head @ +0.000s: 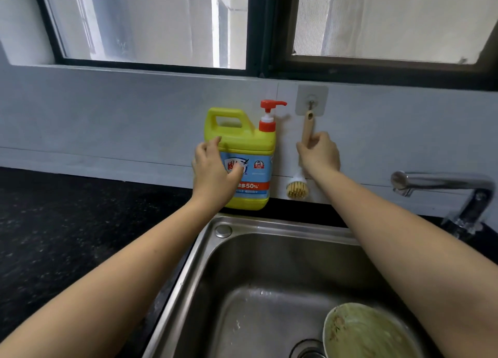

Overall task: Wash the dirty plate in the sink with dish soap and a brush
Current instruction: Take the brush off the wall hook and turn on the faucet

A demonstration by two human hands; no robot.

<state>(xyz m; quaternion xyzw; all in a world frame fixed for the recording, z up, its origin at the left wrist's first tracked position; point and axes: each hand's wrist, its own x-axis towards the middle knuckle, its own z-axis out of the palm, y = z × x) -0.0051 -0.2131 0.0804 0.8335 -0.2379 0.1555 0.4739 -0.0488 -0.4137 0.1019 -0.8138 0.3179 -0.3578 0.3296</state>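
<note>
Dirty plate point(369, 333) lies in sink point(204, 250), lower right corner. Left hand point(213, 169) reaches forward, fingers curved round left side of soap bottle point(250, 147) on worktop point(54, 223). Right hand point(319, 155) raised, fingers clenched round handle of brush point(296, 189) hanging on wall hook point(311, 100). Plate cut off by frame edge, partly behind right forearm.

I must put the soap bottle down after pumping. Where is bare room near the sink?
The black countertop left of the sink rim is bare, up to the wall. The sink floor left of the plate is also free. Crowded: the strip behind the sink, with the soap bottle, the hanging brush and, at right, the faucet.
</note>
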